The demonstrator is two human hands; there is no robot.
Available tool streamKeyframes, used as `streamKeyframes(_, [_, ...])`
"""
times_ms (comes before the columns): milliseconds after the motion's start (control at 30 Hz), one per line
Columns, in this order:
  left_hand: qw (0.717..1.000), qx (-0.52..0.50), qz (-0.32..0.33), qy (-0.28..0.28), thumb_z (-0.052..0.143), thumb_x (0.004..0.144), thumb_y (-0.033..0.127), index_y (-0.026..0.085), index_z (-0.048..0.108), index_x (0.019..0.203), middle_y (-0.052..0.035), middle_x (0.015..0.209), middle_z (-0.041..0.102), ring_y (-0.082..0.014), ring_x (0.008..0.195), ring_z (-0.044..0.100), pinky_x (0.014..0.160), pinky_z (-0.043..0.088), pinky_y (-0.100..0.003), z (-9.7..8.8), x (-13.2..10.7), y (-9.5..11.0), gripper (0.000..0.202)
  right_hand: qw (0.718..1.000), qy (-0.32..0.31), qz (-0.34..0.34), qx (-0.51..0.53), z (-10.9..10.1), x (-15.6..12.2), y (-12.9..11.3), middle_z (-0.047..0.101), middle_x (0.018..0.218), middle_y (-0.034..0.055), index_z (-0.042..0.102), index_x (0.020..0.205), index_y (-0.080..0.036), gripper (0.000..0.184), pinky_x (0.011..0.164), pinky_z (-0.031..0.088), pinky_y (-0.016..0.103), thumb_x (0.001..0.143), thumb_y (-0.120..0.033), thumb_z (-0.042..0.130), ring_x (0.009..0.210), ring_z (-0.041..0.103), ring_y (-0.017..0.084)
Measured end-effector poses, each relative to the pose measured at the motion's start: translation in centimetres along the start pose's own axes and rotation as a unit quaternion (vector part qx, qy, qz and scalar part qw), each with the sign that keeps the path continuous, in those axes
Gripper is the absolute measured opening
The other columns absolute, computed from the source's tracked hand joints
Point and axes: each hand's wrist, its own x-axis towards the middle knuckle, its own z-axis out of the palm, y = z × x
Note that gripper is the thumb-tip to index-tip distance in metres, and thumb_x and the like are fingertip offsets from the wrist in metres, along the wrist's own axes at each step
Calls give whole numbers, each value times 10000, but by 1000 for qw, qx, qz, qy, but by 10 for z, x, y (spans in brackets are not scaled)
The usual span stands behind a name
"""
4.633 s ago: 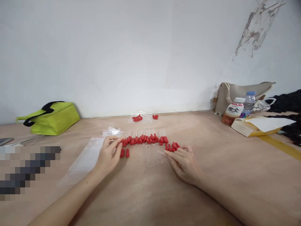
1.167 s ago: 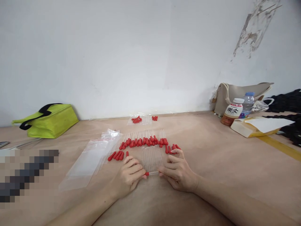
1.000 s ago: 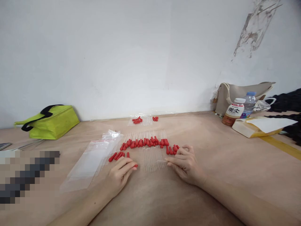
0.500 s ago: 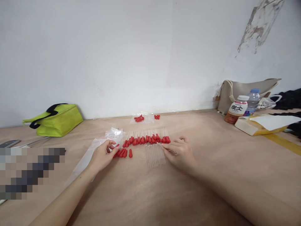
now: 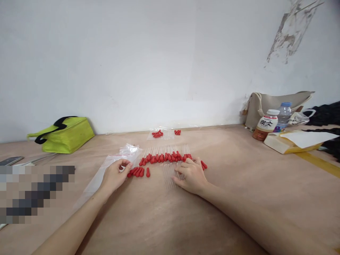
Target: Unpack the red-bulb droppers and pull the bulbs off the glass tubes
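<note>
From my feed, a plain white plastered wall (image 5: 148,63) fills the upper half of the view, with a grey patch of peeled paint (image 5: 289,33) near its top right corner. Below it lies a wide tan work surface (image 5: 239,191), evenly lit with only soft shadows. A lime-green fabric bag with black handles (image 5: 63,134) sits against the wall at the left. A beige canvas tote bag (image 5: 276,102) leans there at the right, beside a heap of black cloth (image 5: 326,113).

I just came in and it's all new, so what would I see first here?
The bright row of red-capped droppers in the middle of the table jumps out first. The left hand is at some loose red caps, the right hand lies on clear tubes. A lime-green bag sits far left by the wall.
</note>
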Motion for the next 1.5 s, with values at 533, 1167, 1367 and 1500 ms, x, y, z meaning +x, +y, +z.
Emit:
streamKeyframes(533, [938,152,311,-33,448,833,223,212,627,713,-28,765,648,-211,767,519,663,303,-345,27,-27,77,216,997,-5,71,33,-35,-9,26,626,620,-15,665,716,-234,150,706,217,310,787,-254,535,651,501,122])
streamKeyframes(1167, [943,166,283,64,465,838,303,184,563,756,-61,826,611,-242,835,511,710,320,-366,60,16,90,175,996,35,72,43,-31,-34,27,613,599,-7,652,679,-218,206,709,222,307,807,-259,496,628,504,115])
streamKeyframes(1367, [958,122,239,98,398,870,267,169,535,768,-64,790,608,-228,808,527,703,357,-355,55,11,87,196,997,48,49,27,-30,-34,28,603,597,-2,652,679,-214,207,707,240,304,807,-259,495,627,499,119])
streamKeyframes(1500, [971,-65,219,62,394,876,264,179,508,842,-30,805,591,-167,739,555,673,425,-299,44,-15,80,145,995,91,36,27,-29,-35,29,621,758,26,658,881,-227,179,745,290,313,808,-258,497,722,530,140])
